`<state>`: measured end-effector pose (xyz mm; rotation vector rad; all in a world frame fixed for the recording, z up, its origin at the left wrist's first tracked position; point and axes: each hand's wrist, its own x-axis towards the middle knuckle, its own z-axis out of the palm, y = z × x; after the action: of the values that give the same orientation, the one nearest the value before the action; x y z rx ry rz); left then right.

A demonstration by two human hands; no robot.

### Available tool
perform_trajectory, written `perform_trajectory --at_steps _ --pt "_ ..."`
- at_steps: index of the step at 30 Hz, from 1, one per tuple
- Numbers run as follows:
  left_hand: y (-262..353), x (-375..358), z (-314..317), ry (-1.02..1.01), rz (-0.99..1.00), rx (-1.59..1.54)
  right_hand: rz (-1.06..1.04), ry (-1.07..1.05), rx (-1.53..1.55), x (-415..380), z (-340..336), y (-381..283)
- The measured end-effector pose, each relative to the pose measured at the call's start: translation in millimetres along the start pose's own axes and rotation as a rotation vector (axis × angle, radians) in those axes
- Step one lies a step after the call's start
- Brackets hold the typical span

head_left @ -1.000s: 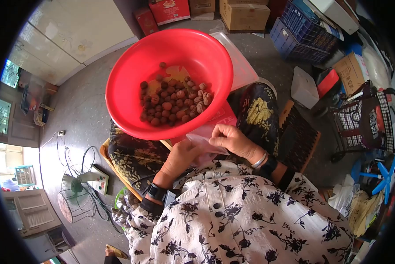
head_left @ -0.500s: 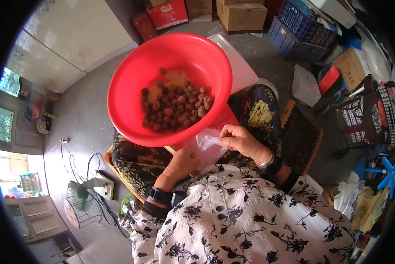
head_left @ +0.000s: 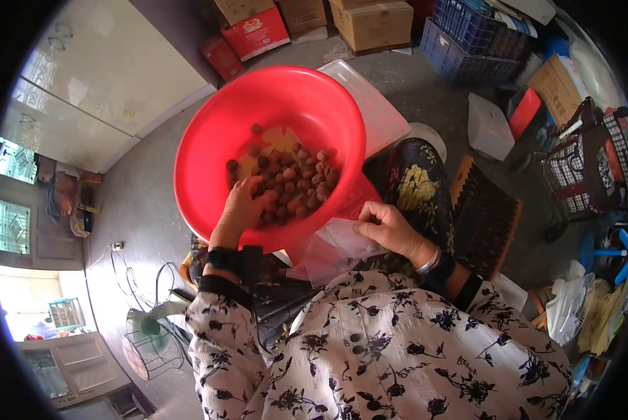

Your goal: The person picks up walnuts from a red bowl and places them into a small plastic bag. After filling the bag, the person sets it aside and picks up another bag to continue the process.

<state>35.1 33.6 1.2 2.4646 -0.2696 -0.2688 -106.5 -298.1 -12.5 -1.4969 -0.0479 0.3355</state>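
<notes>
A large red basin (head_left: 212,133) stands in front of me with several brown walnuts (head_left: 289,178) heaped in its lower part. My left hand (head_left: 242,205) reaches over the basin's near rim, its fingers apart and touching the walnuts at their left edge; nothing is seen held in it. Just outside the basin, at the lower right, my right hand (head_left: 389,227) pinches the edge of a thin clear plastic bag (head_left: 335,245). The bag hangs between the basin and my lap.
A clear plastic lid or tray (head_left: 373,105) lies behind the basin. Cardboard boxes (head_left: 373,24) and blue crates (head_left: 461,52) stand at the back. On the left floor is a green fan (head_left: 149,329) with cables; a checked bag (head_left: 583,168) is at the right.
My left hand has let go of the plastic bag and moved up and left into the basin. My right hand still holds the bag, which now spreads wider. The view has shifted slightly.
</notes>
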Motion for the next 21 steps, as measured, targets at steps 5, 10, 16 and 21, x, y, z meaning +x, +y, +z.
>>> perform_trajectory --at_steps 5,10,16,21 --pt "-54.7 30.9 27.2 -0.089 0.089 0.158 -0.040 0.005 -0.043 1.8 1.4 2.6" --pt "-23.3 28.2 17.8 -0.185 -0.034 0.425 0.007 -0.020 0.001 3.4 0.9 5.1" --pt "-14.0 26.6 13.2 -0.166 -0.126 0.266 0.018 -0.009 -0.002 2.7 3.2 3.8" --pt "-33.1 36.9 25.8 -0.423 -0.173 0.158 0.028 -0.004 0.018 2.8 3.3 4.2"
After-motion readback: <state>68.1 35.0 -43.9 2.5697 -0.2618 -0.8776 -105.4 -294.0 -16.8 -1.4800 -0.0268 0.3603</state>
